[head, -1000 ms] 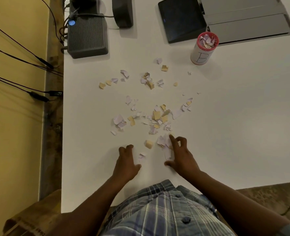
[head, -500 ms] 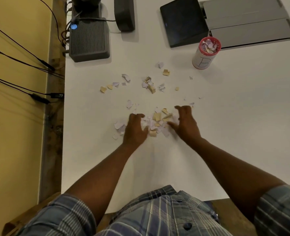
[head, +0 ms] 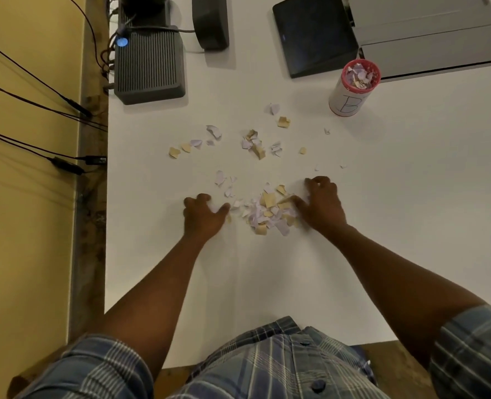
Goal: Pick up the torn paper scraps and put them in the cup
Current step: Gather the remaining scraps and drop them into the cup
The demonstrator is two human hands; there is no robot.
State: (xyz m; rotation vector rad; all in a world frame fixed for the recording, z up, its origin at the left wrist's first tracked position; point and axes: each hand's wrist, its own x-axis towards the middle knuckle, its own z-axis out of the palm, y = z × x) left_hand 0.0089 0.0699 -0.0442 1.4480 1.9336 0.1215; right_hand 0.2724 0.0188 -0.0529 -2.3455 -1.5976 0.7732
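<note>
Torn white and tan paper scraps [head: 267, 211] are heaped on the white table [head: 411, 226], between my two hands. My left hand [head: 204, 217] lies palm down at the heap's left edge, fingers curled over a few white scraps. At the heap's right edge my right hand [head: 322, 205] is curled too, thumb against the heap and fingertips bent over small scraps. Looser scraps [head: 256, 145] are strewn farther back. The cup [head: 353, 90], white with a red rim and a letter B, stands upright at the back right, apart from both hands, with scraps in it.
A dark ribbed box [head: 149, 64] with cables stands at the back left, a dark stand [head: 211, 21] beside it. A black device [head: 313, 33] and a grey flat unit [head: 428, 38] sit just behind the cup. The table's left edge borders a yellow wall with cables.
Both hands slid forward from the near table edge, sweeping scraps into one heap. Since half a second ago the left hand shifted left over outlying scraps and the right hand edged right.
</note>
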